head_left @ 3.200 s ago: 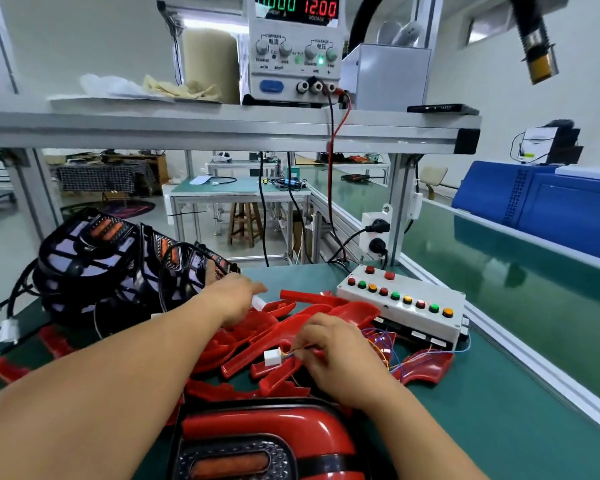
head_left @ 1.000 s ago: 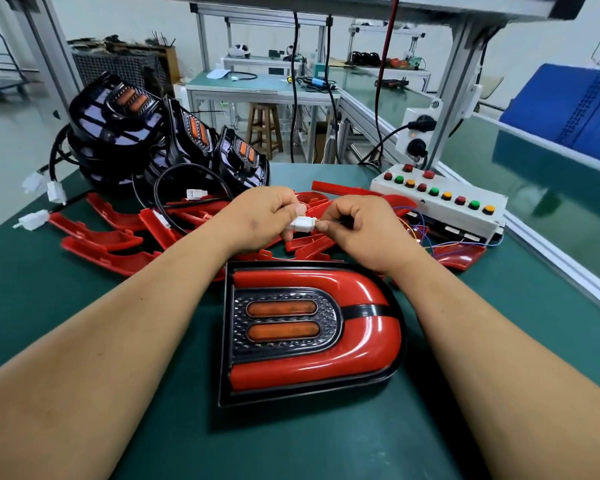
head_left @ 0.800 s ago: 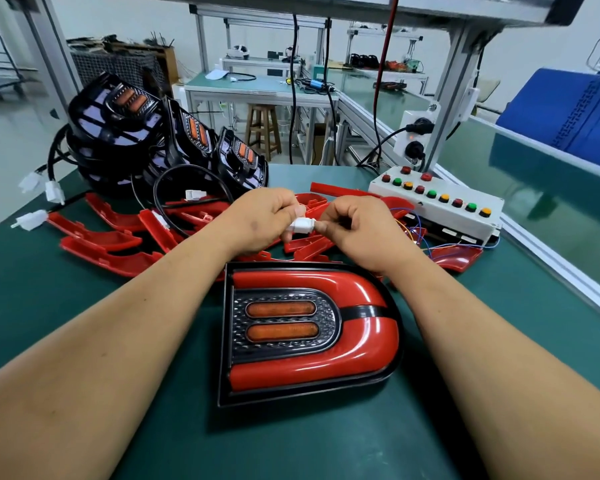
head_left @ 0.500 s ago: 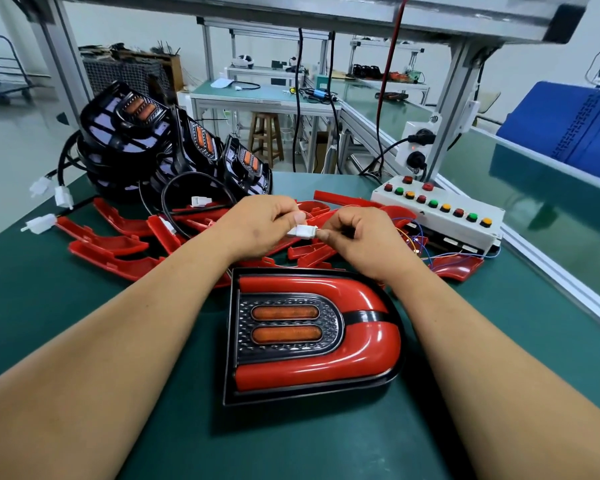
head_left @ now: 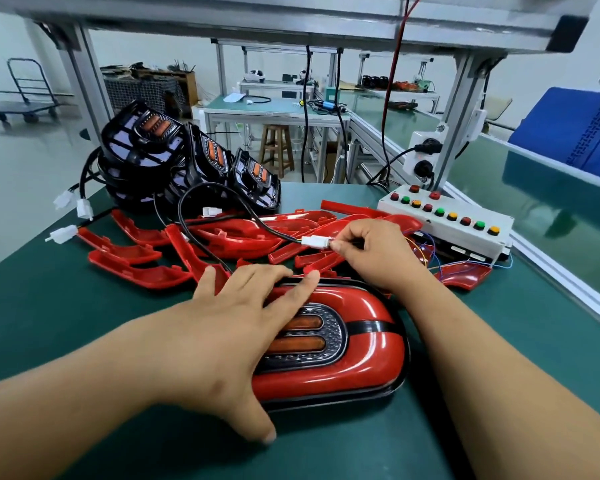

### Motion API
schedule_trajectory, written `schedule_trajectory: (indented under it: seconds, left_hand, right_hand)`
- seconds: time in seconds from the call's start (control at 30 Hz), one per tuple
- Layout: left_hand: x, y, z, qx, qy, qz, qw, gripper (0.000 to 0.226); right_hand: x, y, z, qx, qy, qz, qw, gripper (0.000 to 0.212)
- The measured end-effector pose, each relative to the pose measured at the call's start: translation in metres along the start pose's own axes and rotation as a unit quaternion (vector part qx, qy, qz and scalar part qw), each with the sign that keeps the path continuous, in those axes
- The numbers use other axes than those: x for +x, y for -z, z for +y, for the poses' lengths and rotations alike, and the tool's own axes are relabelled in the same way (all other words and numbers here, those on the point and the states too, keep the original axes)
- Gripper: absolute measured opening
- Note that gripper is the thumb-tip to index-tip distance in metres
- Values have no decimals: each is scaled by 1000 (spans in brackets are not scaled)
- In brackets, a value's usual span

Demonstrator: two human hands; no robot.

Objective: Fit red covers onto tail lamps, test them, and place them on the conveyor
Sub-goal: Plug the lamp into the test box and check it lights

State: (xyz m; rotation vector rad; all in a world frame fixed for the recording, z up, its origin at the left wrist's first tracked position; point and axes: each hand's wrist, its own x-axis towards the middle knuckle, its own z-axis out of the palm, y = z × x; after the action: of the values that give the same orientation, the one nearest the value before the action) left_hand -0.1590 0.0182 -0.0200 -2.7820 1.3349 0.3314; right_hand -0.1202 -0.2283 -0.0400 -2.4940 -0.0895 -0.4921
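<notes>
**Item 1.** Left hand (head_left: 222, 327): fingers straight and spread wide, palm down on the covered tail lamp (head_left: 357, 355). Fingertips reach its far rim; the thumb lies off its near edge.

**Item 2.** Right hand (head_left: 374, 251): thumb and forefinger pinched narrow on the white connector (head_left: 315, 242), just beyond the left fingertips. A black cable (head_left: 187, 216) loops away to its left. Thin coloured wires run right toward the test box (head_left: 444, 230).

**Item 3.** Loose red covers (head_left: 243, 233): heaped beyond both sets of fingers. Uncovered lamps (head_left: 142, 140) are stacked further out, left.

**Risks (judged):**
- A half-seated plug would give a false dead reading.
- Pulling by the thin wires could strain them.
- A tug on the cable could drag the lamp if the flat hand lifts.
- A poorly clipped cover might pop loose.

**Surface:** dark green bench mat (head_left: 66, 306), matte. The conveyor (head_left: 551, 216), green-belted, lies right of the right hand, past an aluminium rail.

**Room:** aluminium frame overhead, further benches, 1 wooden stool (head_left: 277, 147), 1 platform trolley (head_left: 25, 98), 1 blue bin (head_left: 575, 129).
</notes>
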Motion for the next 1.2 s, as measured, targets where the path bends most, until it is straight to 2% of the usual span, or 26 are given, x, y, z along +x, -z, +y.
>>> schedule_trajectory:
  seconds: [0.1,0.33,0.5,0.73,0.9,1.0,1.1,1.13,1.2]
  left_hand:
    - [5,0,-2,28,-22,61,997,142]
    - [35,13,-28,-2,-11,62,998,139]
    - [51,11,-44,-68,-9,74,995,139]
    - [34,4,-83,-169,22,27,985,153]
    - [42,-11,-89,-258,-1,74,963,154]
    - [46,-17,-91,-267,-6,109,957,152]
    - [47,-18,-92,-272,-3,115,955,150]
    - [47,-18,-92,-277,-4,114,954,150]
    - [48,-18,-93,-284,-7,114,952,149]
  right_hand:
    - [1,1,2,2,12,10,1000,18]
    - [5,10,21,-8,18,53,998,7]
    - [11,9,35,-51,4,41,998,11]
    - [11,6,46,-73,10,46,996,15]
    - [11,6,44,-95,-15,65,993,16]
    - [16,6,44,-161,-54,82,982,21]
    - [24,8,44,-252,-109,58,960,41]
    - [26,10,45,-266,-133,31,954,56]
    - [29,14,46,-282,-172,-30,943,103]
